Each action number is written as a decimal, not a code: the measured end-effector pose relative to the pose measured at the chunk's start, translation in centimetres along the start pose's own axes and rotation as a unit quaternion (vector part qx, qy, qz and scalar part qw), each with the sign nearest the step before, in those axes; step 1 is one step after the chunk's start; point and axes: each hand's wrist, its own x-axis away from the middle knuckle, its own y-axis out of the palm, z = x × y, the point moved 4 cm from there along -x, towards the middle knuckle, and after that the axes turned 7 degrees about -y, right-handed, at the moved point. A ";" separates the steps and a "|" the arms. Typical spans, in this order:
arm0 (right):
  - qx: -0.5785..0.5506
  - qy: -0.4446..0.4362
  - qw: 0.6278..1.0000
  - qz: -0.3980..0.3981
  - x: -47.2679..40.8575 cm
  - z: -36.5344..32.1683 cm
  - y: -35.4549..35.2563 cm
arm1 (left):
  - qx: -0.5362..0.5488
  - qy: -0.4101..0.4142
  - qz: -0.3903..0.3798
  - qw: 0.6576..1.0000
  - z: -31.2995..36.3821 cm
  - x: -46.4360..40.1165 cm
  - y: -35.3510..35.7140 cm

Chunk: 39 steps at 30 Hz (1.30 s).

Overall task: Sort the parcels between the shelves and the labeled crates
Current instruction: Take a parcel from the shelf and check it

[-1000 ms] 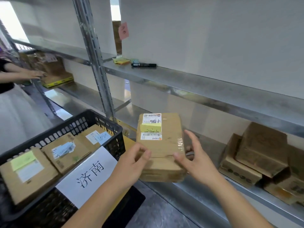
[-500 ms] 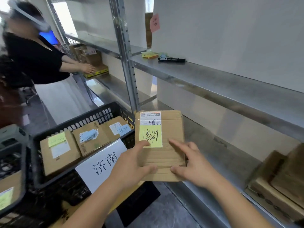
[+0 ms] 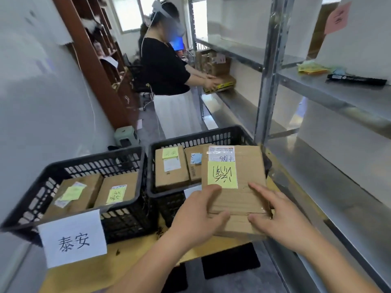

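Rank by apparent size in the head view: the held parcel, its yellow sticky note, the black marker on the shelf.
1. Held parcel, clearly largest, though nearest the camera.
2. Yellow sticky note.
3. Black marker; farther away, so its rank against the note is unsure.

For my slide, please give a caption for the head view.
Both hands, left and right, hold a parcel above a black crate holding other parcels.

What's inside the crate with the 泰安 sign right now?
Two brown parcels lie side by side in the left crate, one and another, each with a yellow note on top. Anything beneath them is covered.
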 end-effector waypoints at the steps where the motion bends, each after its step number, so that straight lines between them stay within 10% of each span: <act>1: 0.001 -0.005 1.000 -0.004 -0.7 -0.8 0.5 | 0.004 -0.002 0.008 1.000 -0.6 0.0 -0.8; 21: 0.127 -0.046 0.987 -0.084 -15.2 -11.1 7.7 | -0.006 0.036 0.054 0.998 -9.7 -8.3 -9.7; 39: 0.093 -0.091 0.971 -0.202 -29.6 -6.9 15.0 | -0.016 -0.085 0.078 0.993 -16.1 -17.9 -10.3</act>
